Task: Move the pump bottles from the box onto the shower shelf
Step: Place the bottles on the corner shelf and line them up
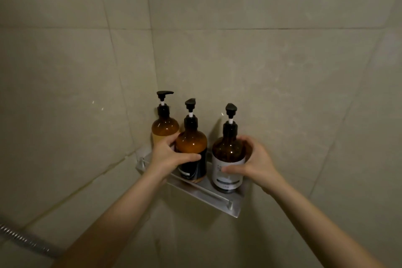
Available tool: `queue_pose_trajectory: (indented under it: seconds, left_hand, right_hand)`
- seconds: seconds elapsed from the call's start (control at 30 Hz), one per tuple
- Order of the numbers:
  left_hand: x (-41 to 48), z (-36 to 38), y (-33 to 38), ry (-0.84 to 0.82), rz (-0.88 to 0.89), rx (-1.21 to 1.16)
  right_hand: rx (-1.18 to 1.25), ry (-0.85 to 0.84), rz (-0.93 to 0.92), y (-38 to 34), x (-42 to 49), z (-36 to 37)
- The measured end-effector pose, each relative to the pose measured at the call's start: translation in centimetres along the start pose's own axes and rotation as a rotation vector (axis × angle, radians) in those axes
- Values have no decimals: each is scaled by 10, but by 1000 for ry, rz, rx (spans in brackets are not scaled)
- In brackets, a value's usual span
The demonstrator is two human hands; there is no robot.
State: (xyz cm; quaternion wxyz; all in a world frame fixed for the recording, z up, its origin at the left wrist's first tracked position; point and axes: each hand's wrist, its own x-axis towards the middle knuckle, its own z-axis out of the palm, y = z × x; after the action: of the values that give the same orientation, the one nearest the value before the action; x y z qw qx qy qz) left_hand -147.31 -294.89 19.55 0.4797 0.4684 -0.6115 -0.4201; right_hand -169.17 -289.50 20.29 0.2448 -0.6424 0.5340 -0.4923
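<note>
Three amber pump bottles with black pumps stand upright on a metal corner shelf (208, 197) fixed to the tiled shower wall. The left bottle (164, 129) stands at the back, partly hidden. My left hand (168, 158) is wrapped around the middle bottle (192, 148), which has a dark label. My right hand (253, 164) grips the right bottle (228, 159), which has a white label. The box is out of view.
Beige tiled walls meet in the corner behind the shelf. A ribbed metal shower hose (24, 238) crosses the lower left corner. The shelf has a raised front rail.
</note>
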Motion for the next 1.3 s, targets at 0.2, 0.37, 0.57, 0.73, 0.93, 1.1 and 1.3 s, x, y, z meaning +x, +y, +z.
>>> queue_pose_trajectory:
  seconds: [0.2,0.37,0.57,0.73,0.93,1.1,1.3]
  left_hand:
    - [-1,1,-2,-35,49,6]
    - [2,0,-8,-63,83,39]
    - [2,7,-5,-74,105,81]
    - [5,-8,6,-137,60,94]
    - [12,-28,35,-120,115,37]
    - [18,-30,37,-219,99,101]
    - [26,-24,31,-245,123,169]
  right_hand:
    - [-18,35,38,2,-9,0]
    - [9,23,74,4,-16,6]
    - [0,17,123,-7,-21,8]
    - [-10,80,204,-22,-24,-8]
    - [-27,118,205,-35,-35,-20]
    - [-113,105,200,-41,-30,-14]
    - [-155,76,210,-42,-19,-6]
